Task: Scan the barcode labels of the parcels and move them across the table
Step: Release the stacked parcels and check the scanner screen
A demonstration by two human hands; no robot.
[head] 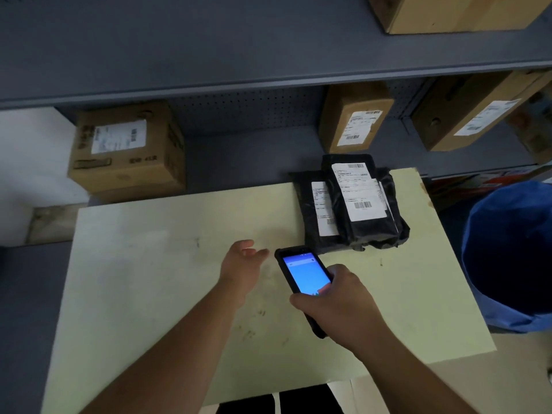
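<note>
We see a grey metal shelving unit (209, 55) filling the upper half of the frame, with cardboard boxes standing on it: one at the middle left (128, 150), one right of centre (352, 118), one at the right edge (475, 112) and one in the top right corner (448, 10). Below it, a pale yellow table (149, 279) takes up the lower middle. A blue bin (513, 255) sits at the right edge, beside the table. On the table's far right corner lie black parcels in a small overlapping stack (355, 204), white barcode labels (358, 189) facing up. Just below the stack, our right hand (343, 303) is clasped around a black handheld scanner (304, 276), its blue screen lit and its top end near the closest parcel. Our left hand (242, 264) hovers over the table in the centre of the frame, fingers loosely spread and holding nothing, just left of the scanner.
</note>
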